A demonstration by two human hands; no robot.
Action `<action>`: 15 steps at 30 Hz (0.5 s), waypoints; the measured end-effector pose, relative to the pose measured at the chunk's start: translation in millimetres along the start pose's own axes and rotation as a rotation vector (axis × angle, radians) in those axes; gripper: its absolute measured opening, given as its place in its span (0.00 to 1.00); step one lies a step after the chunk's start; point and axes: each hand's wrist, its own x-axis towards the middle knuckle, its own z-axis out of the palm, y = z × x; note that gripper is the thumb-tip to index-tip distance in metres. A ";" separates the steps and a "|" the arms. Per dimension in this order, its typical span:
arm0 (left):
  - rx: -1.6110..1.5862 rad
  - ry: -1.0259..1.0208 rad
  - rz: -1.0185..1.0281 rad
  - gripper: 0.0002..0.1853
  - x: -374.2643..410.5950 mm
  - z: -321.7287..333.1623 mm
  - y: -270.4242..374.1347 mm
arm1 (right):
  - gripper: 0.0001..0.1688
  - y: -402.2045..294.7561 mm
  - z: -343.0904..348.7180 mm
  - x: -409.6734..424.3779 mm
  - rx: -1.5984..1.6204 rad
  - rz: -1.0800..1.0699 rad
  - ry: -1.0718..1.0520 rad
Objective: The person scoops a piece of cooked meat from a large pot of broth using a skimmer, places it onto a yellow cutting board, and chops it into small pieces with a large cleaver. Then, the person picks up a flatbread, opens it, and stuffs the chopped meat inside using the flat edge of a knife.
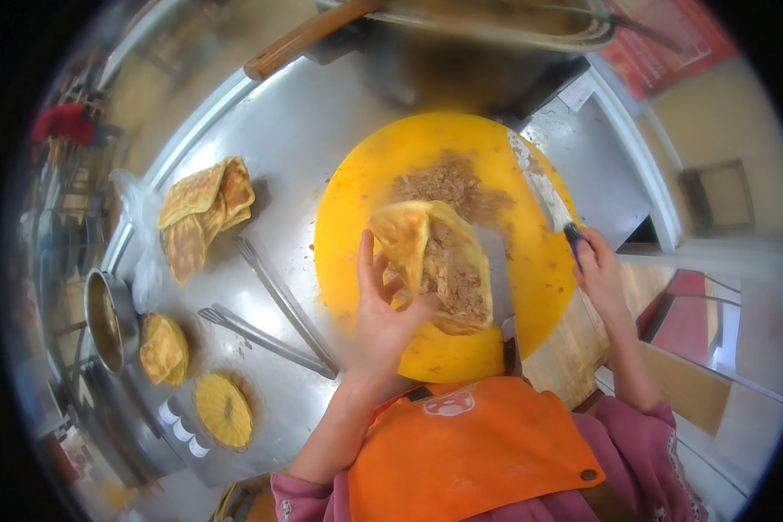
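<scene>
My left hand [388, 313] holds a folded flatbread [401, 238] open at its side, above a round yellow cutting board [346, 196]. Chopped meat [453, 280] fills the bread's opening. Behind the bread, more chopped meat [440, 179] lies on the board. My right hand [597, 264] grips a knife [541, 179] by its dark handle at the board's right side; bits of meat cling to the blade. A cleaver [499, 274] with a broad metal blade lies on the board just right of the bread, partly hidden by it.
Metal tongs [280, 303] lie spread on the steel counter [287, 130] at left. Beyond them are stacked flatbreads [202, 209], a plastic bag [137, 228], a metal pot [111, 320] and two yellow round items [163, 352]. A large pan [483, 32] with a wooden handle [307, 36] stands at the back.
</scene>
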 end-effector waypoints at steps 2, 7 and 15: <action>-0.021 -0.009 0.009 0.51 0.3 -1.9 2.0 | 0.09 -39.6 -23.7 -30.0 0.130 0.172 -0.166; -0.088 -0.003 0.006 0.51 1.2 -5.9 4.2 | 0.08 -101.0 -59.4 -57.1 -0.194 -0.006 -0.558; 0.001 -0.029 0.006 0.51 -10.6 -9.8 -8.1 | 0.11 -154.8 -36.6 -46.1 -0.745 -0.484 -0.571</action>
